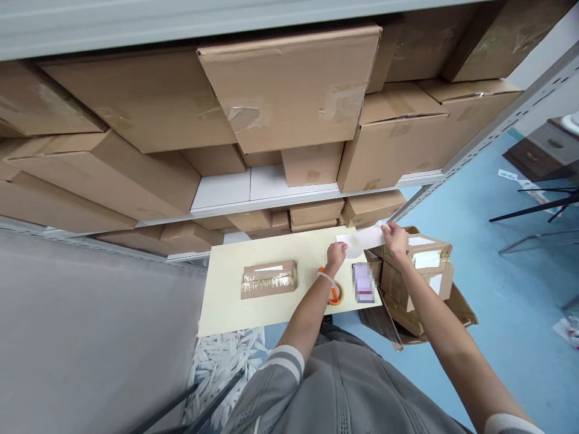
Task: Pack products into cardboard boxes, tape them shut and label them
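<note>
My left hand (335,255) pinches the near-left part of a white paper strip (371,236). At the strip's other end, my right hand (396,239) grips it beyond the table's right edge. Both hands are closed on the paper, which stretches between them over the table's far right corner. Just below my left wrist lies an orange tape dispenser with a roll of tape (337,294), partly hidden by the forearm. A phone (364,282) with a blurred screen rests to its right. Further left, a taped cardboard parcel (269,280) with a white label lies flat on the table.
The small cream table (226,307) stands before a metal shelf (271,196) packed with cardboard boxes (294,90). On the right, a large open carton (459,307) on the blue floor holds parcels. White paper strips (221,367) are heaped below the table at left.
</note>
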